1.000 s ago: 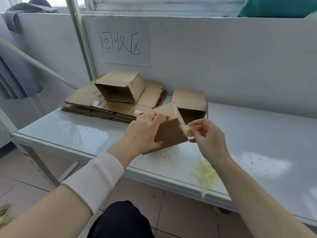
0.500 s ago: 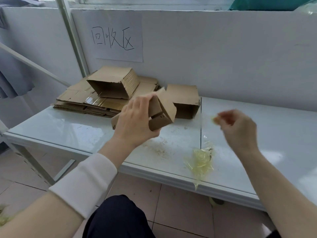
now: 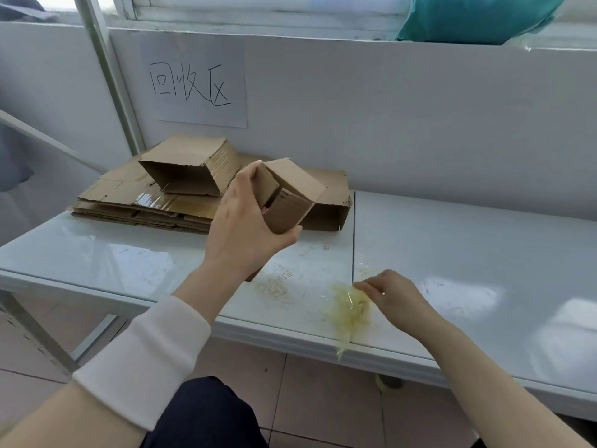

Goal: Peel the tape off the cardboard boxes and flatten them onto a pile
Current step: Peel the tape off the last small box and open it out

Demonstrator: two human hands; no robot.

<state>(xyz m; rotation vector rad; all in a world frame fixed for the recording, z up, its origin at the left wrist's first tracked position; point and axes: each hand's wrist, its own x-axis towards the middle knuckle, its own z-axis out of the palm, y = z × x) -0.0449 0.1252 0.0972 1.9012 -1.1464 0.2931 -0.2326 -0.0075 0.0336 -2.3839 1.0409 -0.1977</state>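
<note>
My left hand (image 3: 245,227) grips a small brown cardboard box (image 3: 287,195) and holds it above the table, its end flaps loose. My right hand (image 3: 392,295) is low on the table (image 3: 468,253), its fingertips at a crumpled heap of yellowish clear tape (image 3: 350,310) near the front edge. Whether it still pinches a strip I cannot tell. At the back left lies a pile of flattened cardboard (image 3: 129,198) with an open, unflattened box (image 3: 190,169) on top. Another box (image 3: 329,205) stands behind the held one.
A paper sign with handwriting (image 3: 193,82) hangs on the white wall behind the pile. A metal post (image 3: 109,76) rises at the left. Crumbs of cardboard (image 3: 274,286) dot the table near its front edge. A teal bag (image 3: 475,17) sits on the window ledge.
My right hand pulled a tape strip off the box, swung right, then dropped down to the tape heap. My left hand lifted and turned the box.
</note>
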